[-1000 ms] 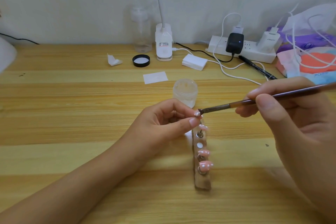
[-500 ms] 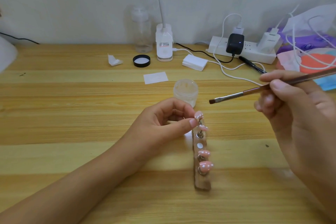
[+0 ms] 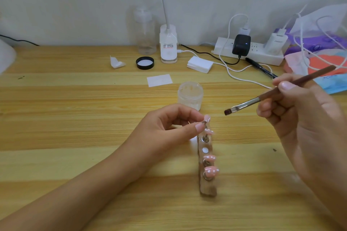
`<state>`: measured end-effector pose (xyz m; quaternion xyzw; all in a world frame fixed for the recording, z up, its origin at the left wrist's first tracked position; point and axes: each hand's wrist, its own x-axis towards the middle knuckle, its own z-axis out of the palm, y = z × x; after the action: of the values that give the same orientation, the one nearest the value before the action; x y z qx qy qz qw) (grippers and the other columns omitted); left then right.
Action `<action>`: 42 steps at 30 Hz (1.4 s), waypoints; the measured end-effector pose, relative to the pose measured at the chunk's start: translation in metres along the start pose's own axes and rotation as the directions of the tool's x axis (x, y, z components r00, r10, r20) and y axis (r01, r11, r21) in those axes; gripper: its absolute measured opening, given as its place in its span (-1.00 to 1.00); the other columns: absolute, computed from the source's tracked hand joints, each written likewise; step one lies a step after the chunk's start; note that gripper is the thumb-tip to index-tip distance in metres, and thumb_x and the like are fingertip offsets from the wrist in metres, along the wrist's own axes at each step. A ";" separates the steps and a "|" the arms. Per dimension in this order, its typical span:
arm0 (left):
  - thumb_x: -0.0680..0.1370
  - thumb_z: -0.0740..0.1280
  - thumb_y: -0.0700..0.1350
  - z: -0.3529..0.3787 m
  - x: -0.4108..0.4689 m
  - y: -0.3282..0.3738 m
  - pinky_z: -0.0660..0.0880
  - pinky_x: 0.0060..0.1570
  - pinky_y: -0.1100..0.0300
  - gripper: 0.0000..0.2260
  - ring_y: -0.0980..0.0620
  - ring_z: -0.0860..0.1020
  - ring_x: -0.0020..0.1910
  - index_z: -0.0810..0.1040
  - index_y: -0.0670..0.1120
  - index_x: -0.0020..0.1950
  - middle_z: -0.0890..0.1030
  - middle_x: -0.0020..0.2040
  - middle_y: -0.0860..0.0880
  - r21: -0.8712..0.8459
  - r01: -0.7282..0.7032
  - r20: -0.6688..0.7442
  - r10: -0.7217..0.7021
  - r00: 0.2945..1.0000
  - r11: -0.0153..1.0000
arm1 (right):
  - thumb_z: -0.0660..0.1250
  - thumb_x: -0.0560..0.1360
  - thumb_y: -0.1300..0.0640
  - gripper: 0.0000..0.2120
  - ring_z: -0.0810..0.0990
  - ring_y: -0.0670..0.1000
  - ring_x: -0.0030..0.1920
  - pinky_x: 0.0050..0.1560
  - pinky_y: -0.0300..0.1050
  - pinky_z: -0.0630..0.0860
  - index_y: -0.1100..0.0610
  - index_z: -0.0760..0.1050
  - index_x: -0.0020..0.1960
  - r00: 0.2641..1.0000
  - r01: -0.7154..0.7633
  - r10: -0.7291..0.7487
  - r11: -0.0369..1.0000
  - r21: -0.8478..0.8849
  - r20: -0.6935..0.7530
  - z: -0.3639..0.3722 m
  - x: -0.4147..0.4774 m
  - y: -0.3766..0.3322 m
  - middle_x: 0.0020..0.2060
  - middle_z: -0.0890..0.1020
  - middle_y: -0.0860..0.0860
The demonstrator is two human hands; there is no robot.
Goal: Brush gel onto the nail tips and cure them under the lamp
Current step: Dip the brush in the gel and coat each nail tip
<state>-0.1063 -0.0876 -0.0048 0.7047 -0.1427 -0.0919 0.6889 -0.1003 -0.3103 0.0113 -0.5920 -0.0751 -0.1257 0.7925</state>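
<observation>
4 tips (image 3: 211,171): l fingers (image 3: 199,127) pinch 1, 3 on holder (image 3: 208,191); r fingers (image 3: 286,86) grip brush (image 3: 244,103).

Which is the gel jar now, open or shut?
Open: the jar has no lid on its rim, and a black lid lies apart behind it, inner side up.

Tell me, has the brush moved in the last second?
Yes. The brush tip has swung right, off the held nail tip, and now hangs right of the gel jar.

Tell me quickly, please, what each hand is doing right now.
Left hand: pinching a pink nail tip.
Right hand: holding the brush.
</observation>
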 end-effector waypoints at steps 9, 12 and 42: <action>0.41 0.43 -0.12 0.001 0.000 0.002 0.41 -0.19 0.46 -0.91 0.24 0.51 -0.24 0.67 0.08 -0.18 0.61 -0.27 0.16 -0.012 -0.028 0.044 0.029 0.999 1.000 | 0.48 0.39 -0.05 -0.76 0.62 -0.03 -0.34 -0.26 -0.27 0.55 0.06 0.56 -0.06 0.997 0.048 -0.040 0.993 -0.110 0.069 0.006 -0.007 0.001 -0.39 0.64 0.06; 0.43 0.42 -0.13 0.001 -0.001 0.002 0.41 -0.20 0.47 -0.89 0.26 0.51 -0.24 0.66 0.09 -0.19 0.63 -0.28 0.18 -0.014 -0.033 0.063 0.034 0.997 0.999 | 0.47 0.33 -0.16 -0.71 0.62 0.00 -0.34 -0.25 -0.25 0.56 0.02 0.58 -0.08 0.994 0.067 -0.056 0.991 -0.118 0.092 0.007 -0.009 0.000 -0.39 0.64 0.06; 0.41 0.42 -0.11 0.000 0.000 0.001 0.43 -0.17 0.45 -0.93 0.22 0.53 -0.20 0.66 0.07 -0.20 0.64 -0.21 0.17 0.008 -0.003 0.044 0.002 0.999 1.000 | 0.40 0.46 -0.18 -0.77 0.66 0.04 -0.27 -0.12 -0.18 0.58 -0.05 0.55 -0.02 0.978 0.192 -0.172 0.961 -0.199 0.115 0.008 -0.010 0.001 -0.32 0.68 0.03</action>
<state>-0.1069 -0.0877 -0.0034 0.7050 -0.1590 -0.1059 0.6830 -0.1092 -0.3015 0.0103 -0.6681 -0.1537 -0.1766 0.7063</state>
